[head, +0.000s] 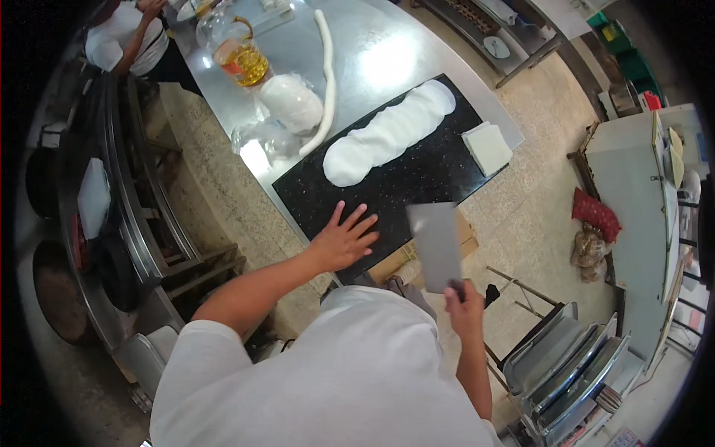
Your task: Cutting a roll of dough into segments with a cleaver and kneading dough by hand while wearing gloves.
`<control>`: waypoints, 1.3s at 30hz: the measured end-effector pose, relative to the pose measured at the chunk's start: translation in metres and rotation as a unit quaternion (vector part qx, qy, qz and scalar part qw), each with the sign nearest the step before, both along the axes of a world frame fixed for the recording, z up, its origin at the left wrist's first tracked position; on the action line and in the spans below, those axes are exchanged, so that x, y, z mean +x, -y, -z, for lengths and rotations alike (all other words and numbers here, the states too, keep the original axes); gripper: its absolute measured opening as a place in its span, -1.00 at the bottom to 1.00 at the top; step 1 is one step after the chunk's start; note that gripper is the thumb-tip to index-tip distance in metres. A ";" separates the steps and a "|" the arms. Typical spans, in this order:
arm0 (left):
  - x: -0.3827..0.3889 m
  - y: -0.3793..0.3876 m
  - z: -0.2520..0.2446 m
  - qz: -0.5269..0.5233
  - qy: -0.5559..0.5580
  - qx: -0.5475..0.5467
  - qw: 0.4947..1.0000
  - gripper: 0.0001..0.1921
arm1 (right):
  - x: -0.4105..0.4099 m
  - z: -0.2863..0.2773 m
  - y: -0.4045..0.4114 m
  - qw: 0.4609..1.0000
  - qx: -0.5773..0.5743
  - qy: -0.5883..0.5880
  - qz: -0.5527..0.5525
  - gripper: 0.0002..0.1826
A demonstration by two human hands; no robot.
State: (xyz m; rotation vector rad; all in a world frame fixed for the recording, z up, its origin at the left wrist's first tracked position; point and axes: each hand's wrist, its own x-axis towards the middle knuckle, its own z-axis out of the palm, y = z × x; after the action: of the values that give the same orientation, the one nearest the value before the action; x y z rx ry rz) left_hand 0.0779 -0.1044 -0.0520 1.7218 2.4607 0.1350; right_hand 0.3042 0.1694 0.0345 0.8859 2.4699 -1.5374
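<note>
My right hand (466, 307) grips the dark handle of a broad-bladed cleaver (435, 240), its blade by the near edge of a black speckled stone slab (301, 190). My left hand (343, 240) is palm down with fingers spread over the slab's near left part; whether it presses on the surface I cannot tell. Across the slab runs a row of overlapping round white dough sheets (385, 134). A stack of white squares (487, 148) sits at its right corner. Beyond the left edge lie a long dough rope (328, 72) and a white dough lump in clear plastic (290, 103).
The slab rests on a steel table (368, 28), with a plastic jug of yellow oil (240, 58) farther back. A person in a white shirt (128, 39) stands at far left. A cardboard box (466, 240) is below the near edge; metal trays (570, 369) stand at lower right.
</note>
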 end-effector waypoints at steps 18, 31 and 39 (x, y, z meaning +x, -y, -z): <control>-0.029 -0.097 -0.001 -0.032 0.162 0.085 0.983 -0.33 | -0.085 0.058 -0.003 0.976 -0.163 0.143 0.036 -0.57; -0.084 -0.149 0.008 0.180 0.072 0.084 0.977 -0.25 | -0.121 0.067 0.018 0.936 -0.202 0.267 -0.109 -0.35; -0.048 -0.099 0.011 0.363 0.149 0.036 0.919 -0.20 | -0.068 0.064 0.072 0.979 -0.033 0.187 -0.068 0.10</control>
State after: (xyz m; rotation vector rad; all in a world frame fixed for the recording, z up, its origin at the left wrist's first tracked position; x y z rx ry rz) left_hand 0.0298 -0.0050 -0.0634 2.3111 1.5019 0.3716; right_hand 0.2360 0.0970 -0.0291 0.8800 2.1518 -1.2649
